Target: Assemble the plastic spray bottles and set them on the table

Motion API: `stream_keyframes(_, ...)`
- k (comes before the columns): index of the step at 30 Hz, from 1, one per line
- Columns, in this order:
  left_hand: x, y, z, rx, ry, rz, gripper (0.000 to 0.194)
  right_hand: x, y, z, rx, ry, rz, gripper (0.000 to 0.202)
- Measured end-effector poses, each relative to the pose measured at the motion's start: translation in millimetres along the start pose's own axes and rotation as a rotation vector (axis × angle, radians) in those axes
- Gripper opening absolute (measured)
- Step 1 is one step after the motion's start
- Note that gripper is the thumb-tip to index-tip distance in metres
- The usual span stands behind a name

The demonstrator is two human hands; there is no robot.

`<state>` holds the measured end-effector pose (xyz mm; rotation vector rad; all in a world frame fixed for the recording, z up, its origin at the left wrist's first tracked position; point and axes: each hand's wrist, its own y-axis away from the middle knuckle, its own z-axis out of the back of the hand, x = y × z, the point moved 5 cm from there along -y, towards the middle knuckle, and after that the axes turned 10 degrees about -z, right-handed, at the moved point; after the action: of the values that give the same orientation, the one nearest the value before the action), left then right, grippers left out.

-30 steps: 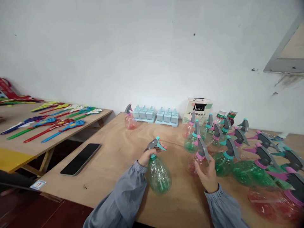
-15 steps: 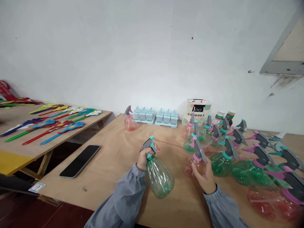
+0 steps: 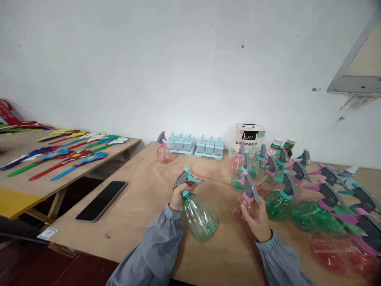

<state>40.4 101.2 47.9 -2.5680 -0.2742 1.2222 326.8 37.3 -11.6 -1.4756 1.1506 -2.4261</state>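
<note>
My left hand (image 3: 180, 195) is wrapped round the neck of a green see-through spray bottle (image 3: 201, 218), which leans with its base toward the right. Its grey and teal spray head shows above my fingers. On the right, my right hand (image 3: 258, 217) grips a pink spray bottle (image 3: 238, 208) with a grey head and pink collar, near its neck and upper body. A green spray bottle (image 3: 277, 204) stands just right of that hand, and more green and pink spray bottles (image 3: 318, 214) crowd the table's right side.
A black phone (image 3: 101, 201) lies at left on the wooden table (image 3: 139, 238). At the back stand one pink spray bottle (image 3: 164, 153), light blue ice-pop moulds (image 3: 210, 147) and a paper bag (image 3: 246, 140). Colourful hand-shaped clappers (image 3: 71, 159) cover another table at far left.
The green bottle in my left hand has tilted a little and risen slightly, and its teal trigger now sticks out further right. My right hand stays on the pink bottle.
</note>
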Motion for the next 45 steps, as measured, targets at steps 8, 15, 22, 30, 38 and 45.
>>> stream_keyframes(8, -13, 0, 0.4, 0.0, 0.047, -0.153, 0.008, -6, 0, -1, 0.002, 0.014, -0.042, 0.052)
stream_keyframes(15, -10, 1, 0.9, -0.057, 0.067, -0.163, 0.023, 0, -1, 1, -0.023, 0.041, 0.008, 0.049)
stream_keyframes(22, -21, 3, 3.2, 0.011, -0.006, -0.244, 0.012, 0, -1, 0, -0.022, 0.035, 0.006, 0.048)
stream_keyframes(30, -70, -19, 50.1, -0.094, -0.734, -0.238, 0.046, -4, -1, 0, -0.007, 0.003, -0.042, 0.051)
stream_keyframes(38, -127, -84, 156.8, -0.44, -0.896, -0.409, 0.047, -6, -1, -2, 0.015, -0.003, -0.058, 0.051)
stream_keyframes(45, -115, -118, 188.1, -0.358, -1.085, -0.488, 0.043, -8, 0, -3, 0.014, -0.006, -0.071, 0.049)
